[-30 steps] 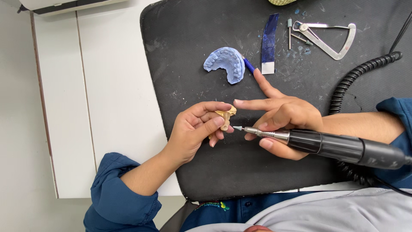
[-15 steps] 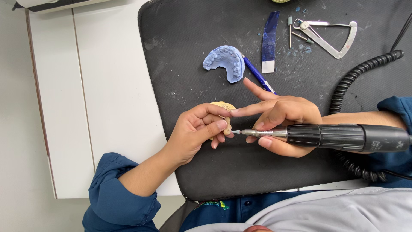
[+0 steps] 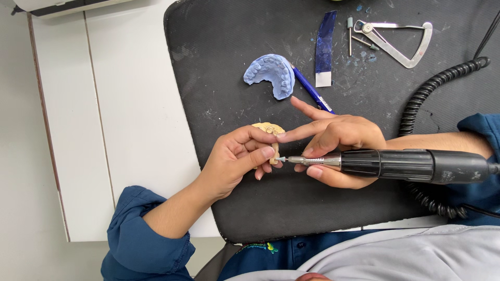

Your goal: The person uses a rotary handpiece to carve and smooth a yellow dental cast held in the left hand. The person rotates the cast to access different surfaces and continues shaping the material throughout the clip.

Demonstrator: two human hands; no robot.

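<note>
Your left hand (image 3: 234, 161) sat at nine o'clock of your right hand (image 3: 338, 143), fingertips touching over the mat (image 3: 219, 78). The cast (image 3: 268, 128) lay in your left fingers, and the handpiece (image 3: 396, 165) lay across your right palm, its tip at nine o'clock against them. At twelve o'clock of the cast lay the impression (image 3: 271, 74); the pen (image 3: 311, 89), strip (image 3: 325, 49) and caliper (image 3: 398, 41) followed toward two o'clock. The coiled cord (image 3: 432, 88) ran at three o'clock.

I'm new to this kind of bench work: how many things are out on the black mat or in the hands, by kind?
Dental casts: 2, blue cast, tan cast
Handpiece: 1
Pen: 1
Blue strip: 1
Metal caliper: 1
Loose burs: 2
Total: 8
</note>
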